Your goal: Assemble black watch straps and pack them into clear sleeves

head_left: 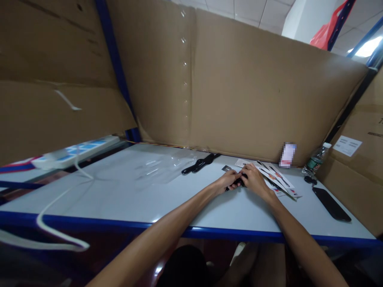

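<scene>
Close together over the tabletop, my left hand (pixel 228 180) and my right hand (pixel 253 177) both have their fingers wrapped round a small black object (pixel 238 181). My fingers cover most of it, so its kind does not show; a dark end sticks out below the left hand. Just behind the left hand is a small dark grey piece (pixel 226 168). Printed white cards (pixel 278 179) lie fanned out beside and partly behind my right hand. Farther left on the table are black watch-like items with straps (pixel 201 163), next to clear plastic packaging (pixel 161 167).
Cardboard walls (pixel 239 87) enclose the white table (pixel 119 199). On the right are a water bottle (pixel 316 160), a black phone-like slab (pixel 331 204), a small black round item (pixel 310 180) and a blurred-out upright thing (pixel 287 155). A power strip (pixel 77 153) and white cable (pixel 44 223) are left.
</scene>
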A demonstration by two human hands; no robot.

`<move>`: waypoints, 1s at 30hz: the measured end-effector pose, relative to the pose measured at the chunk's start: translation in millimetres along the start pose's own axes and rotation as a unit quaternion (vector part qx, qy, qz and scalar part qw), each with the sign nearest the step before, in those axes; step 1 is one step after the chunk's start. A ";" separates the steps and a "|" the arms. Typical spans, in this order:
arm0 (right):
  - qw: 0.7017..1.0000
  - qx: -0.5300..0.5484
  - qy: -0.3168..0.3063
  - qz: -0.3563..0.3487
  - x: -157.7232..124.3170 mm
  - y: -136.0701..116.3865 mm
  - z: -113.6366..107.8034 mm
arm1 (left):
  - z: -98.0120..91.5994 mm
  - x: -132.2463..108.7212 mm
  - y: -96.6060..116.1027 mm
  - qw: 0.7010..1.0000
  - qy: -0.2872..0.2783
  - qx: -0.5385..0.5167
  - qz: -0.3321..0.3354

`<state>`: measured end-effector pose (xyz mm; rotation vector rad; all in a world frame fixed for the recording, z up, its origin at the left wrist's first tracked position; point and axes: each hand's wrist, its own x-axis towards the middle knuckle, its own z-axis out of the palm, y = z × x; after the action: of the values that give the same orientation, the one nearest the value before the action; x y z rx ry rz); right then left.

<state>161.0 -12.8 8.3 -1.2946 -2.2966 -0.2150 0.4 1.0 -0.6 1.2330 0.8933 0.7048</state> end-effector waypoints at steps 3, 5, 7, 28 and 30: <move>1.000 -0.016 -0.006 -0.002 0.2 0.7 -0.8 | 0.0 0.1 0.3 1.000 -0.014 0.004 -0.002; 1.000 -0.023 -0.012 0.006 0.6 0.3 -0.9 | 0.5 -0.3 0.7 1.000 -0.026 0.007 0.001; 1.000 -0.020 -0.015 0.016 1.3 -0.4 -0.3 | 1.2 -0.8 1.1 0.999 -0.033 0.009 0.007; 0.995 -0.023 0.005 0.093 3.1 -4.2 0.1 | -4.7 2.8 -4.0 1.000 -0.017 -0.026 0.006; 0.996 -0.015 0.006 0.088 2.6 -3.7 0.7 | -4.2 1.6 -3.6 1.000 -0.021 -0.021 0.008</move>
<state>156.5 -12.6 9.4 -1.4971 -2.1612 -0.1976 -2.5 3.7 -4.8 1.2146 0.8323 0.7041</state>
